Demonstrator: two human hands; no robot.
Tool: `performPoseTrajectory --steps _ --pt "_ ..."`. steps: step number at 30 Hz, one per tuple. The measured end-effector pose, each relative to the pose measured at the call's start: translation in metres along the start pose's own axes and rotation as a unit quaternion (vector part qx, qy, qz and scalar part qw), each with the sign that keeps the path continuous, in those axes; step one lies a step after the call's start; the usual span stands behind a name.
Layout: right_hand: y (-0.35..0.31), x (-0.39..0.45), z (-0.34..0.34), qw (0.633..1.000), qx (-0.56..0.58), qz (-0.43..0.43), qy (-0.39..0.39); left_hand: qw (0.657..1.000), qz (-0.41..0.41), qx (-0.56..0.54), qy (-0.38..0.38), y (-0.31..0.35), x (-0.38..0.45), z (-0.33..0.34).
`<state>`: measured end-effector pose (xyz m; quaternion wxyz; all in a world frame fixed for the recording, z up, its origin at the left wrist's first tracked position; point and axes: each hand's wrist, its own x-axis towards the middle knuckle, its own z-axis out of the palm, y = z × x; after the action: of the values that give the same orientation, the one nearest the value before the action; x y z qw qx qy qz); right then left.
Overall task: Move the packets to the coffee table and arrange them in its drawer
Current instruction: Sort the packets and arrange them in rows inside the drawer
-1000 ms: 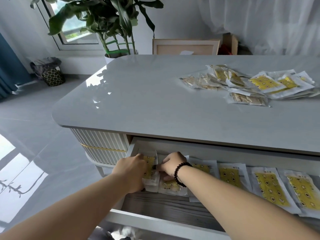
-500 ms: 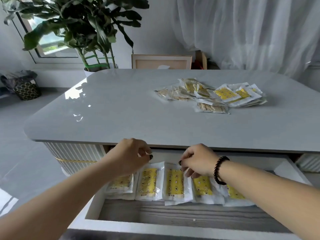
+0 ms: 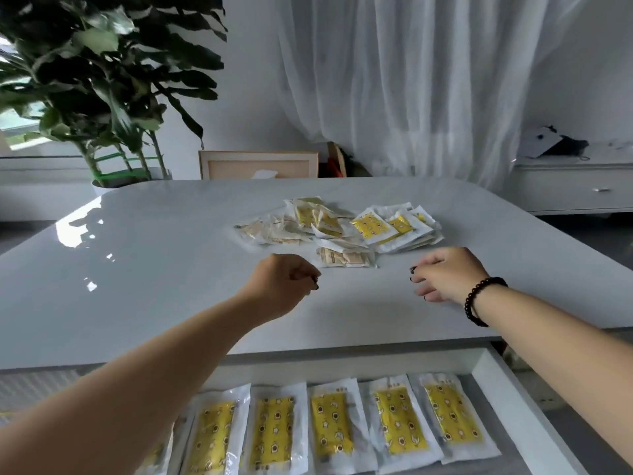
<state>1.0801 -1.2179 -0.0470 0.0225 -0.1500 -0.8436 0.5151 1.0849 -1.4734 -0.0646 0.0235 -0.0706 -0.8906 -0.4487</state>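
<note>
I am wearing a black beaded bracelet [image 3: 479,301] on my right wrist, dark polish on my fingernails [image 3: 412,269], and both forearms are showing bare, sleeveless.

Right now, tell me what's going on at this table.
A person is sorting packets into the coffee table's open drawer. A row of yellow packets already lies side by side in it. Both hands are above the tabletop and hold nothing: the left hand with fingers loosely curled, the right hand, with a bead bracelet, reaching toward the loose pile of packets not yet put in the drawer.
</note>
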Motion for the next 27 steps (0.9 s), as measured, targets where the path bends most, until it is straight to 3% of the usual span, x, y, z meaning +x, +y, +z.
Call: performPoseTrajectory --steps 4,8,13,20,27 --pt "-0.003 0.054 -0.021 0.996 0.028 0.010 0.084 0.997 0.040 0.054 0.026 0.018 0.049 0.021" --pt "-0.007 0.104 -0.027 0.988 -0.024 -0.011 0.152 0.989 0.084 0.112 0.056 0.033 0.096 0.044" --pt "-0.004 0.145 -0.006 0.989 0.012 0.049 0.140 0.972 0.106 0.208 0.033 0.042 0.145 0.077" --pt "0.012 0.177 0.000 0.986 0.045 0.020 0.160 0.949 0.106 0.287 -0.074 0.050 0.192 0.116" --pt "0.030 0.182 -0.001 0.979 0.079 -0.011 0.190 0.916 0.129 0.378 -0.029 0.044 0.194 0.125"
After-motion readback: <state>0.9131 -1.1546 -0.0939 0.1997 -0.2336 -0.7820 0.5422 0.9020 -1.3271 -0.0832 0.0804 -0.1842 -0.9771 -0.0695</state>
